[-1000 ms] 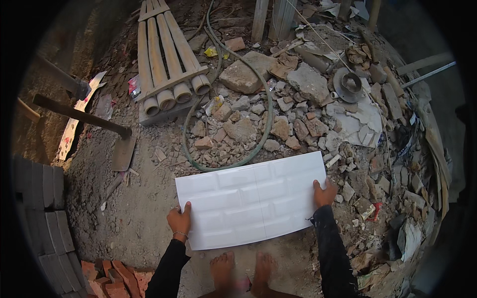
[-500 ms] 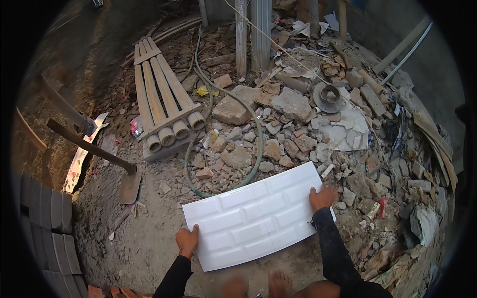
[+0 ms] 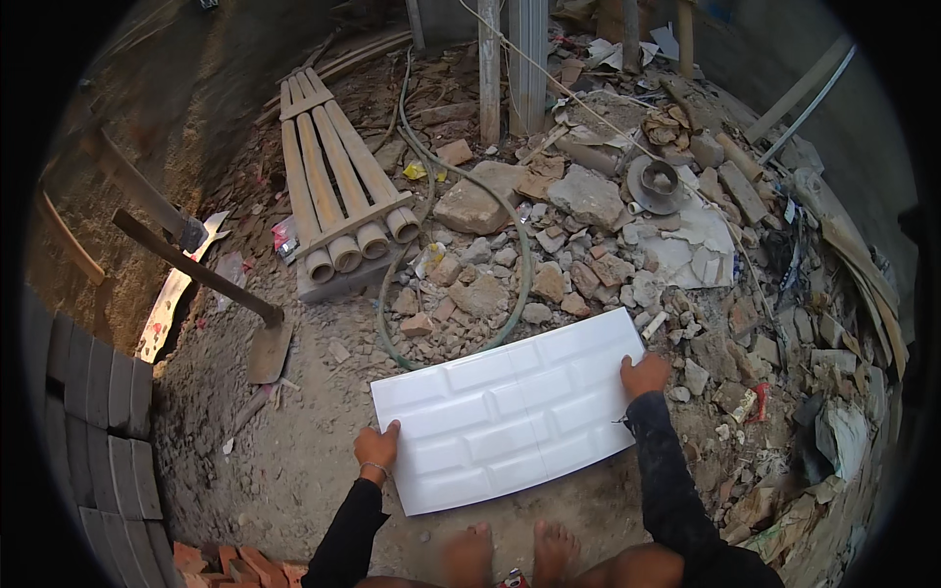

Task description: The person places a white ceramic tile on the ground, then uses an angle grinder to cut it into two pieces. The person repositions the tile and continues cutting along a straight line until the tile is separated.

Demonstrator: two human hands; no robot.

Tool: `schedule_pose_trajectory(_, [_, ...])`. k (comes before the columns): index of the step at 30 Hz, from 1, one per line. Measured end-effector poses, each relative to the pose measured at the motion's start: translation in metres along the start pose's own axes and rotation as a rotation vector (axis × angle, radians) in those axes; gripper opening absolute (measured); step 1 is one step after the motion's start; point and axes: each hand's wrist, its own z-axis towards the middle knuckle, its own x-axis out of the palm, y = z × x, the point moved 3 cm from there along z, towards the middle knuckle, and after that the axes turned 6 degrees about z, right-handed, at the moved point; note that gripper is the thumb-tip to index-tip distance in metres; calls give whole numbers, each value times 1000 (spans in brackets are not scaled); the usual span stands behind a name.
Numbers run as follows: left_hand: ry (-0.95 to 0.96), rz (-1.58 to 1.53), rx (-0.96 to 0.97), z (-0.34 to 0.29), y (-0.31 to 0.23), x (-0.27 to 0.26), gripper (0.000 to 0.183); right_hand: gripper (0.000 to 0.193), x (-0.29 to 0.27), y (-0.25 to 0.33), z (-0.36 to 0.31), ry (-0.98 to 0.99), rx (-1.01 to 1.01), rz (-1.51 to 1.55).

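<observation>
A white rectangular panel with a raised brick pattern (image 3: 515, 416) is held between my two hands above the dirt floor, tilted with its right end farther away. My left hand (image 3: 376, 453) grips its left edge, the thumb on the face and the other fingers out of sight behind. At the opposite end, my right hand (image 3: 645, 375) clasps the right edge in the same way, its thumb on top. A thin line, perhaps a seam, runs down the panel near its middle. My bare feet (image 3: 557, 551) show below the panel's near edge.
Beyond the panel lie broken rubble (image 3: 480, 294) and a looped green hose (image 3: 524, 265). Several pipes joined by crosspieces (image 3: 328, 181) rest at the far left, with a long-handled hoe (image 3: 270, 353) nearer. Grey blocks (image 3: 108, 421) are stacked at left; red bricks (image 3: 260, 568) lie below.
The view has shifted, so the surroundings sit a little farther right. The panel looks slightly higher in view, still gripped by both hands.
</observation>
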Motion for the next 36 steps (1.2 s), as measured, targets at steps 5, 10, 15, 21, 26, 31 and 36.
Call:
schedule_pose_trajectory(5, [25,11,-13,-1,-3,-4,63,51,-15,-1,-3,-74,-45,142])
schedule_pose_trajectory(10, [38,7,0,-1,-3,-4,63,63,-39,-38,-26,-27,62,134])
schedule_pose_trajectory(15, [44,24,1,0,-10,-6,61,64,-39,-81,-59,199,214,195])
schedule_pose_trajectory(21, [-21,-7,7,2,-22,-8,60,48,-21,-96,-50,199,264,474])
schedule_pose_trajectory(26, [-2,35,1,3,-27,-7,59,37,-21,-98,-55,219,284,501])
schedule_pose_trajectory(31, [25,44,-20,4,-35,-12,56,29,-19,-100,-53,241,290,548])
schedule_pose_trajectory(36, [-98,221,154,-8,-62,-25,49,30,-15,-107,-53,287,295,520])
